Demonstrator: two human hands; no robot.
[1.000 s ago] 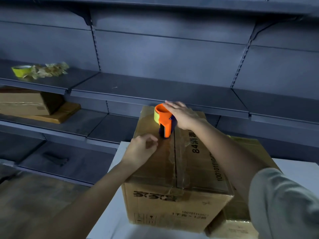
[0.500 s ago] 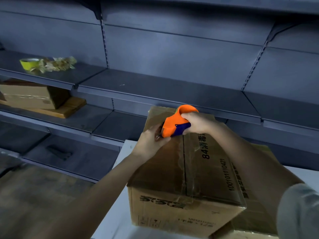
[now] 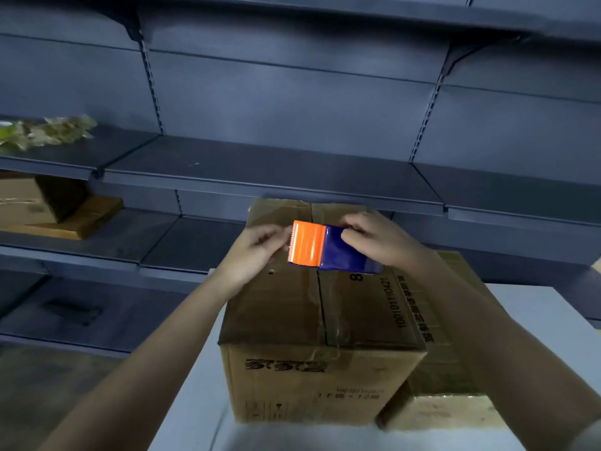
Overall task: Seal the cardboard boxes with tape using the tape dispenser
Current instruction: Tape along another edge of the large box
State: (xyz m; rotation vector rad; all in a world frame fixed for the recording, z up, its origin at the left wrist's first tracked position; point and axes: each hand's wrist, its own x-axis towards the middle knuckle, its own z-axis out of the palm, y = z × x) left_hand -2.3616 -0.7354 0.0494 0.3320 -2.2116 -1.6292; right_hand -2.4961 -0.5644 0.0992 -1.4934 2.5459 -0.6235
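A brown cardboard box [image 3: 286, 314] with printed text stands on a white table, its top seam covered by clear tape. Above its far end I hold the orange and blue tape dispenser [image 3: 322, 247] lifted off the box, serrated edge pointing left. My right hand [image 3: 380, 242] grips the blue end of the dispenser. My left hand [image 3: 257, 252] has curled fingers pinching at the toothed orange edge; what they pinch is too small to make out. A second cardboard box [image 3: 455, 369] sits behind and to the right, partly hidden.
Dark metal shelves [image 3: 260, 170] run across the back, close behind the box. On the left shelves lie crumpled tape scraps [image 3: 48, 131], another cardboard box [image 3: 29, 200] and a wooden board [image 3: 87, 216]. The white table [image 3: 201, 385] edge falls off to the left.
The dispenser was lifted off the box top and turned flat, teeth to the left. My left hand rose from the box to the dispenser's cutting edge. The view shifted right and closer.
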